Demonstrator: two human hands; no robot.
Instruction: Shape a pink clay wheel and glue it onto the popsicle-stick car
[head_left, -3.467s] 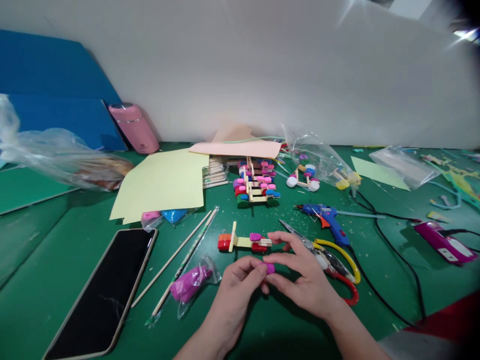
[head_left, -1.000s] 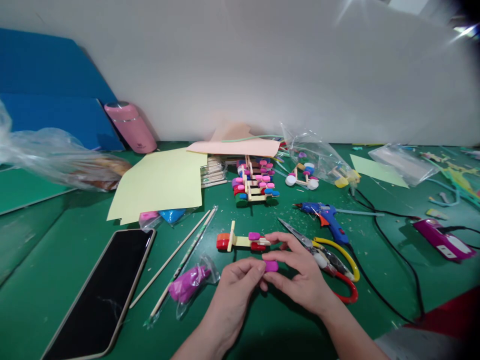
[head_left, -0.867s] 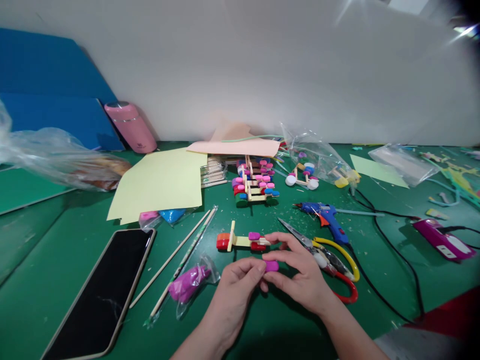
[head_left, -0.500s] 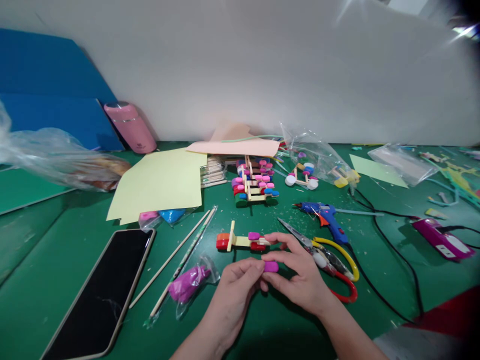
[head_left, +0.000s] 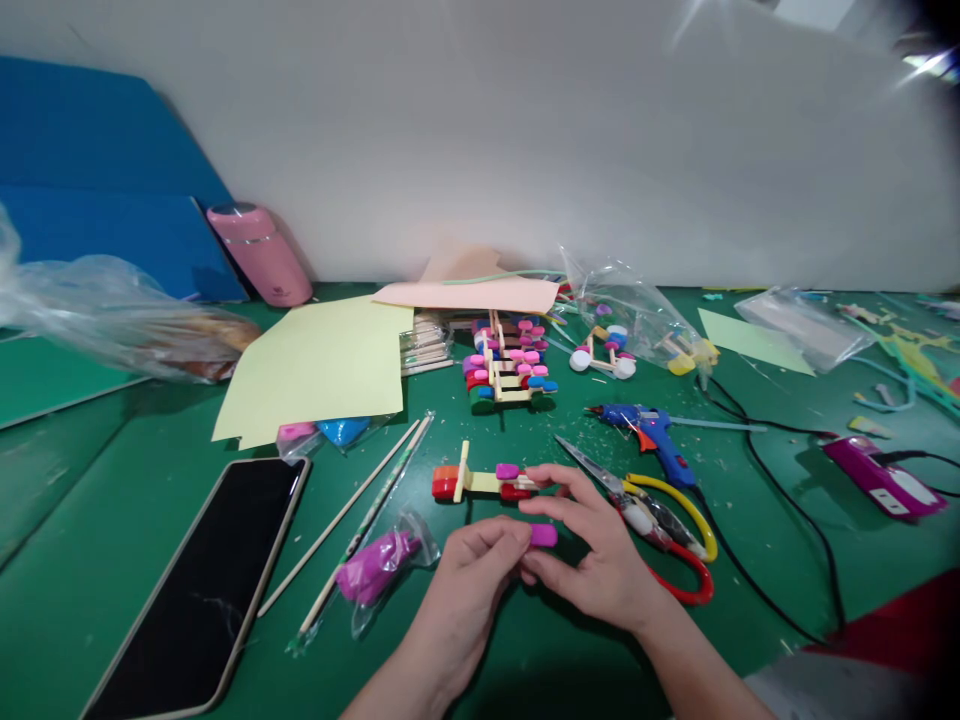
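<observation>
Between the thumb and fingers of my left hand [head_left: 480, 575] is a small flat purple piece [head_left: 544, 536]. My right hand [head_left: 589, 550] curves around that piece with its fingers apart. Just beyond the hands lies a small stick model [head_left: 484, 483] with red and orange round parts at its left end and purple and red parts at its right, close to my right fingertips. A lump of purple clay in clear wrap [head_left: 377, 567] rests left of my left hand.
Scissors [head_left: 600, 467], a blue glue gun [head_left: 652, 435] with a black cord and a magenta device [head_left: 885, 478] lie right. A phone [head_left: 202, 580] and thin sticks [head_left: 341, 515] lie left. Behind are stacked stick models [head_left: 510, 370], yellow paper [head_left: 322, 370] and a pink bottle [head_left: 262, 255].
My right index finger and thumb have drawn slightly away from the purple piece, which stays in my left hand. The things on the table have not moved.
</observation>
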